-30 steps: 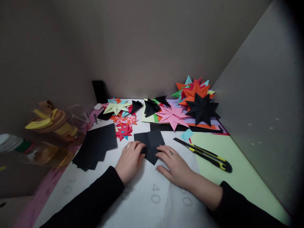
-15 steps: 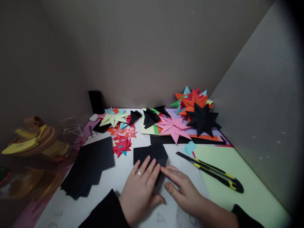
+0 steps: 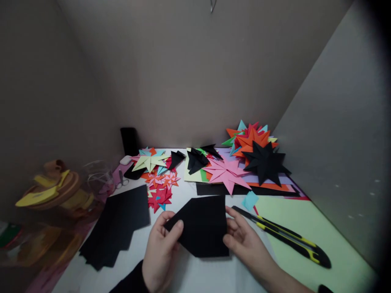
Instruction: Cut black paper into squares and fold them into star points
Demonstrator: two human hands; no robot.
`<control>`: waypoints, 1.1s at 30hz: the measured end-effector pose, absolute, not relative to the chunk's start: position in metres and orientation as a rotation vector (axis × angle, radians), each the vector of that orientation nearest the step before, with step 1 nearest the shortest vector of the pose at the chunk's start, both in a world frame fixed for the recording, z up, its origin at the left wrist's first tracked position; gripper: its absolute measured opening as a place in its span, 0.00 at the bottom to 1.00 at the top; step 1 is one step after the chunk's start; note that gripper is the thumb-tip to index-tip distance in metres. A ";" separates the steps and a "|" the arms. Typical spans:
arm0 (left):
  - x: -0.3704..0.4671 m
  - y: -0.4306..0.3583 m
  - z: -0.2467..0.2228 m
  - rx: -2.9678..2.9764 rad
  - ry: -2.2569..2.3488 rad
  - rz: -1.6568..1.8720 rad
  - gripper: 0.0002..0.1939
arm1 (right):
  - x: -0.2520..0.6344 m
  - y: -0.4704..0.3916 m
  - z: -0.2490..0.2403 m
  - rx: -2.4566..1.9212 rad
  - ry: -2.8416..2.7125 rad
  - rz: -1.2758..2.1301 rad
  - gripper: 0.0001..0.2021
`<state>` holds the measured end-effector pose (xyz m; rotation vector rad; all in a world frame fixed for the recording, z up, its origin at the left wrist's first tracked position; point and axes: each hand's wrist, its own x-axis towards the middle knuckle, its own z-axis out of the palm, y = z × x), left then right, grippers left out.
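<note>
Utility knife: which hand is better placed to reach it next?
The right hand, likely: the utility knife lies beside it, while the left hand is across the folded black paper. Both hands hold the paper.

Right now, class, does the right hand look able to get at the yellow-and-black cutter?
Probably yes: the cutter lies beside the right hand with nothing on top, though that hand would likely need to release the folded black paper first.

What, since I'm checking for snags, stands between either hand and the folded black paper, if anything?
Nothing visible does. The left hand pinches the left end of the folded black paper, and the right hand holds its right edge. The cutter lies to the right, not between hand and paper.
</note>
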<state>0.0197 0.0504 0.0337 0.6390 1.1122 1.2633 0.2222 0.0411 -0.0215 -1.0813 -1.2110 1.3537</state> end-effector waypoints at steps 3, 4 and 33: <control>0.018 0.059 0.029 0.620 1.003 1.067 0.16 | 0.222 0.046 -0.012 -1.114 -1.075 1.513 0.27; 0.015 0.062 0.027 0.656 1.000 0.998 0.15 | 0.223 0.047 -0.010 -1.121 -1.057 1.502 0.23; 0.006 0.065 0.023 0.784 1.025 0.986 0.09 | 0.246 0.043 0.003 -0.834 -1.848 1.049 0.12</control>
